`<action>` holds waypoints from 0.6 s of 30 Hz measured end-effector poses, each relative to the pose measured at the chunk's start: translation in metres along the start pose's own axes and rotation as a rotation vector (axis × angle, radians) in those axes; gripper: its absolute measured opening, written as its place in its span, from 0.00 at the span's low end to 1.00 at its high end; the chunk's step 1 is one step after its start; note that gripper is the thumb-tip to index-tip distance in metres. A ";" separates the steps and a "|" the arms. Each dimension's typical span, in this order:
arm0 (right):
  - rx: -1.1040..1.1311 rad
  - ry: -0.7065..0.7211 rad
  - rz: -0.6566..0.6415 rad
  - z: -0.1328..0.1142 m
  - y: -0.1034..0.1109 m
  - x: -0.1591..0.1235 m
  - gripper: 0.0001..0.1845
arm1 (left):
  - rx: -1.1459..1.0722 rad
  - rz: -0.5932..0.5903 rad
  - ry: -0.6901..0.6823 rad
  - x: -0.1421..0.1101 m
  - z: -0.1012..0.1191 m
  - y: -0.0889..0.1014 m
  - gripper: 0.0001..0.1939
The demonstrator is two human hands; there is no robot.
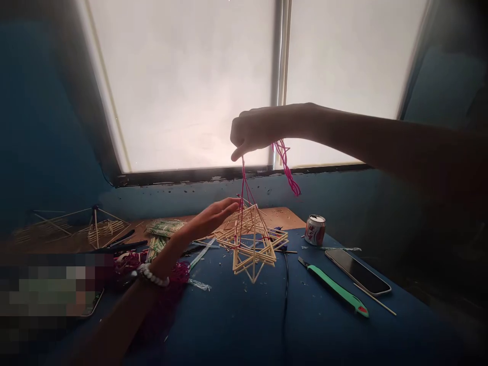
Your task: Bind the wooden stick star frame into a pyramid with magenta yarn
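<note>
From seven o'clock, nearest me: left hand [206,223], fingers spread and open, bead bracelet [152,276] at its wrist, just beside the top of a straw star frame [249,244], which sits at twelve, point down, above the blue table [236,325]. Right hand [259,132], higher, pinched closed on magenta cord [284,162] running down into the frame. Drink can [314,230] at one o'clock; I cannot read its label.

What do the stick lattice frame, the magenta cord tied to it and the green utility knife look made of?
The lattice frame seems to be thin, matte, tan straw or wood; the straight, slender rods leave it open which. The magenta cord looks like soft, dull yarn or string, given its limp loops. The utility knife's handle looks like smooth green plastic.
</note>
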State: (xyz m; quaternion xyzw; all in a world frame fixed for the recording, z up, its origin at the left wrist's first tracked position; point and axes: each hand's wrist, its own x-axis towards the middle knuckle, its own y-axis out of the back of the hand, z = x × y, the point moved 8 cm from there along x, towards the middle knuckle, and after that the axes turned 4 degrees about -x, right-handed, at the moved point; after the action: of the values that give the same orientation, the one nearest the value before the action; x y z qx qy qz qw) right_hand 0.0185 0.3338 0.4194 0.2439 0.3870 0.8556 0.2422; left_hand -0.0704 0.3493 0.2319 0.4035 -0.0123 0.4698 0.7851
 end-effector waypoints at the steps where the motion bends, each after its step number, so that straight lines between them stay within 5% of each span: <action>1: 0.014 -0.001 -0.002 0.003 -0.003 0.000 0.30 | -0.050 -0.097 0.012 0.002 -0.002 -0.007 0.24; 7: 0.063 0.003 0.003 0.014 -0.020 -0.002 0.30 | -0.226 -0.312 0.081 -0.001 -0.009 -0.010 0.27; 18: 0.067 0.077 0.017 -0.012 -0.029 0.010 0.29 | -0.095 0.006 0.007 -0.065 0.050 -0.015 0.23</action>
State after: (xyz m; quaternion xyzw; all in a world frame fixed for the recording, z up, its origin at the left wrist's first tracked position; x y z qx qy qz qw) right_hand 0.0097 0.3504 0.3917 0.2221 0.4222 0.8530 0.2117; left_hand -0.0770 0.2660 0.2304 0.3642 -0.0327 0.4723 0.8020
